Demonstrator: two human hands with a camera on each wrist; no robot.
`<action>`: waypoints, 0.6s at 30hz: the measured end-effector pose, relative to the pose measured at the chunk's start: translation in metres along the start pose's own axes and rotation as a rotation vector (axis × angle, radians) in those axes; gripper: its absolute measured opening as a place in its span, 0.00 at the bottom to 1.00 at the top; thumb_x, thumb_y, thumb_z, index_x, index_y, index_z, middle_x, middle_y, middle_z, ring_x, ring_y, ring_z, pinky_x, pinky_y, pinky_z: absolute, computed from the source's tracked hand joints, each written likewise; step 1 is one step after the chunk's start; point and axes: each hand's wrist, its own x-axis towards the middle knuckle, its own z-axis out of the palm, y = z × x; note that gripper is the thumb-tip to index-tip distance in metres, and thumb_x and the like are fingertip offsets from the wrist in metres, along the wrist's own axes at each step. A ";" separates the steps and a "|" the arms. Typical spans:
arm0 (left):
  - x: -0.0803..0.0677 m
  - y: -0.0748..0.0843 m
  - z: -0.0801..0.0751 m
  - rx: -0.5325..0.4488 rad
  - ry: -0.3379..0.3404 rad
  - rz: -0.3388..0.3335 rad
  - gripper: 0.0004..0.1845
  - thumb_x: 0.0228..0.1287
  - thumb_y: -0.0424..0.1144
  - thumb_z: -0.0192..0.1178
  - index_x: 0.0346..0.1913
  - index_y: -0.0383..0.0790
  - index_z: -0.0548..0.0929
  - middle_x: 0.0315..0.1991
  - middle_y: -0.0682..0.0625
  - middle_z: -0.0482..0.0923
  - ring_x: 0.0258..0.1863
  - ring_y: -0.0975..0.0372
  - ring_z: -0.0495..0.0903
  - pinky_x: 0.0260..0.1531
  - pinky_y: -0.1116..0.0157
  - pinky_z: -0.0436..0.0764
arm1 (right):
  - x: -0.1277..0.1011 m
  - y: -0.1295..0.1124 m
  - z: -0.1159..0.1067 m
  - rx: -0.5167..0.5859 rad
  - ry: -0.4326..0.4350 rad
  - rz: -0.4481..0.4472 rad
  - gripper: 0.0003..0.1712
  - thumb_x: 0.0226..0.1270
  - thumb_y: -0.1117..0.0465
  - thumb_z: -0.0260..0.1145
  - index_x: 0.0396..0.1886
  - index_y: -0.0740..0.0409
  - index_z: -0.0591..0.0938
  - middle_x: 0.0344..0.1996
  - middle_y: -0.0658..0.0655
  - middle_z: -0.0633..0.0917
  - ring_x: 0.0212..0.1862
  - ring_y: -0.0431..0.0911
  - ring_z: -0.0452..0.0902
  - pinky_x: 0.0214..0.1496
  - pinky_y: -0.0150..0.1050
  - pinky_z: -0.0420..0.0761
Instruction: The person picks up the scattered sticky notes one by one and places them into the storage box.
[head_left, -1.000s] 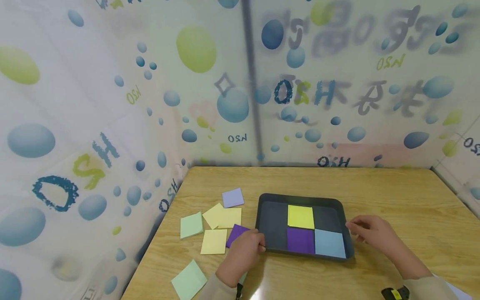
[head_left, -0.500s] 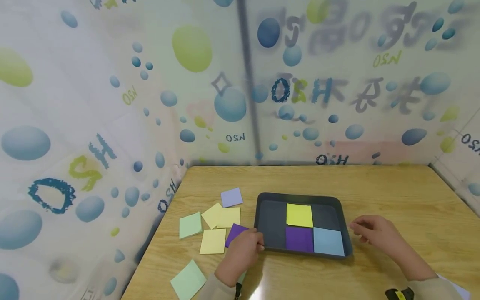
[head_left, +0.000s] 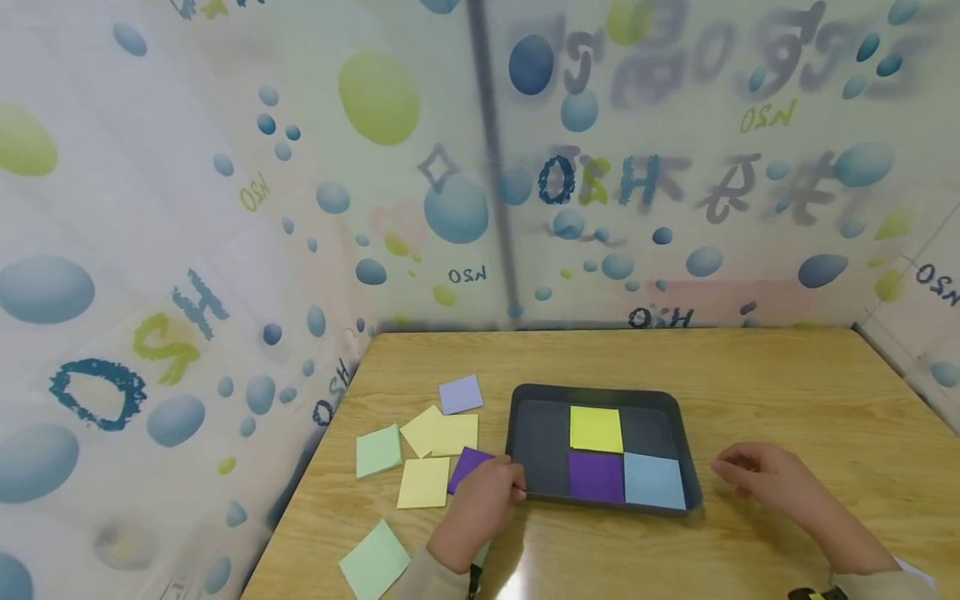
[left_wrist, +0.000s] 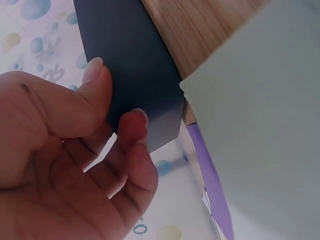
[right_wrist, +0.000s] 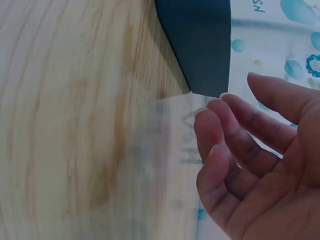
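Dark tray lying flat on the wooden tabletop, long axis running 9 to 3 o'clock across the head view. Left hand clamped on its near-left corner — thumb on the upper face, fingers curled under the rim, as seen from the left wrist. From that grip, tray stretching away toward 1 to 2 o'clock.

Right hand just off the tray's right edge at 3 o'clock, apart from it, fingers loosely bent and holding nothing; in the right-wrist view, fingertips close beside the tray corner with no plain contact. Left hand therefore the one with hold, right hand near but free.

Inside the tray: yellow-green square at the far middle, purple square just at 6 o'clock of it, light blue square touching the purple one's right side.

Loose paper squares at 9 o'clock of the tray — a purple sheet partly under the left hand, pale yellow sheets, mint sheets and a lavender one toward 11 o'clock.
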 end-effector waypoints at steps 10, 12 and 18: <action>0.001 -0.001 0.003 -0.003 0.008 0.008 0.08 0.57 0.32 0.71 0.27 0.47 0.84 0.27 0.59 0.74 0.28 0.68 0.76 0.25 0.72 0.74 | -0.007 0.016 -0.013 -0.003 -0.036 0.019 0.24 0.78 0.49 0.59 0.53 0.67 0.82 0.43 0.57 0.87 0.38 0.45 0.82 0.34 0.36 0.83; 0.001 -0.002 0.004 -0.004 0.006 0.007 0.08 0.57 0.32 0.71 0.27 0.48 0.84 0.27 0.59 0.74 0.28 0.68 0.76 0.25 0.72 0.74 | -0.010 0.020 -0.016 -0.027 -0.036 0.021 0.25 0.78 0.48 0.58 0.53 0.67 0.82 0.43 0.57 0.87 0.38 0.43 0.82 0.34 0.36 0.82; 0.001 -0.002 0.004 -0.009 0.003 0.008 0.08 0.58 0.32 0.71 0.27 0.47 0.84 0.27 0.59 0.74 0.27 0.68 0.76 0.24 0.72 0.74 | -0.019 0.039 -0.025 -0.102 -0.039 -0.014 0.24 0.79 0.49 0.57 0.54 0.68 0.82 0.46 0.60 0.87 0.37 0.39 0.80 0.34 0.35 0.80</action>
